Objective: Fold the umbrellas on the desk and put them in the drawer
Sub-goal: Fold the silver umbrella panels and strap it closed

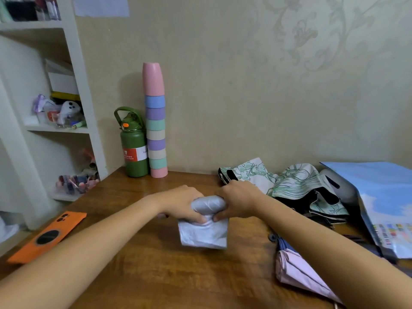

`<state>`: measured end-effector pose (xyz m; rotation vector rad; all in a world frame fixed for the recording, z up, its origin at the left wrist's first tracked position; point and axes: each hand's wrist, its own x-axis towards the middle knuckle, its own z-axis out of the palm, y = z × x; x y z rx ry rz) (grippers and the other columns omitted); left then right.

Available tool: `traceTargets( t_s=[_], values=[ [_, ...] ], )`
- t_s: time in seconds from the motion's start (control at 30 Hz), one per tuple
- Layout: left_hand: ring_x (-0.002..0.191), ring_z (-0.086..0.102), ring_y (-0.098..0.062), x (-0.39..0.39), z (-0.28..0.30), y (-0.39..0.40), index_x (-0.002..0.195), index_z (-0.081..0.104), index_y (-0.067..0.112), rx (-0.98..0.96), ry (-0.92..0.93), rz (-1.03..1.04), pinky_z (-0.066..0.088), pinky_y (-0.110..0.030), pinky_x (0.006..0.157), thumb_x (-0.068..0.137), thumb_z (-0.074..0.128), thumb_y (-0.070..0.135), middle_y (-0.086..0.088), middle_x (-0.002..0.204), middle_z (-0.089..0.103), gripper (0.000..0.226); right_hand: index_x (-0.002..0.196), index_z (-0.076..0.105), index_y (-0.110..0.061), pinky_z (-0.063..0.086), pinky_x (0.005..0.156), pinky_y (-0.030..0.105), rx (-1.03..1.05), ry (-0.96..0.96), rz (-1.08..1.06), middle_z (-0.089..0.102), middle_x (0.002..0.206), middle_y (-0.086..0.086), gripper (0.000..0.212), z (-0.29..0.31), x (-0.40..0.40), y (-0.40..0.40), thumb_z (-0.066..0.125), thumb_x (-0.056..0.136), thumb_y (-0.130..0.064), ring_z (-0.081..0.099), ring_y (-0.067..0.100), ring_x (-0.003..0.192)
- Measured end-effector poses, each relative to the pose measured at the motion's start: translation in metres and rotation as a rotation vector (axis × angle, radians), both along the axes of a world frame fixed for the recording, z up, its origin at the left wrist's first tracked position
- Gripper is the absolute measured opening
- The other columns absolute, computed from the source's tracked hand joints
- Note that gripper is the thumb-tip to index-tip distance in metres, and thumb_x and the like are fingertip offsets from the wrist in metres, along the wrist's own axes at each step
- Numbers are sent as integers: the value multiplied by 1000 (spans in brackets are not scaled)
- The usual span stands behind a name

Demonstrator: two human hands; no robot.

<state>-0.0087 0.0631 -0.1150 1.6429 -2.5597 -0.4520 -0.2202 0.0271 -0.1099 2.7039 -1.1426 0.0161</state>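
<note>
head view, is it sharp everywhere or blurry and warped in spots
Head view: the silver umbrella and both hands, left hand and right hand, look slightly motion-blurred; the shelf upright bows from wide-angle distortion; the green bottle casts a soft shadow on the wall.

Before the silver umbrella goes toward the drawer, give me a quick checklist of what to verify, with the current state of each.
1. Both hands on the silver umbrella: ok. The left hand and right hand grip its upper end.
2. Silver canopy bundled tight: not ok. Loose fabric still hangs below the hands.
3. Strap fastened: cannot tell, none is visible.
4. Drawer open and ready: cannot tell, it is not in view.
5. Other umbrellas folded: not ok. The floral umbrella lies crumpled at the back of the desk, and the pink umbrella lies collapsed but loose under the right forearm.
6. Orange phone out of the way: ok, at the desk's left edge.
</note>
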Motion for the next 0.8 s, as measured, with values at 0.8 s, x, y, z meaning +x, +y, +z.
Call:
traceTargets(
  t_s=[0.8],
  values=[
    [73, 61, -13, 15, -22, 28, 87, 45, 36, -483, -255, -103, 42, -29, 60, 90, 67, 46, 10, 86, 66, 24, 116, 65, -15, 59, 81, 33, 1127, -330, -33, 73, 107, 10, 62, -12, 4, 12, 51, 95, -71, 71, 24, 89]
  ],
)
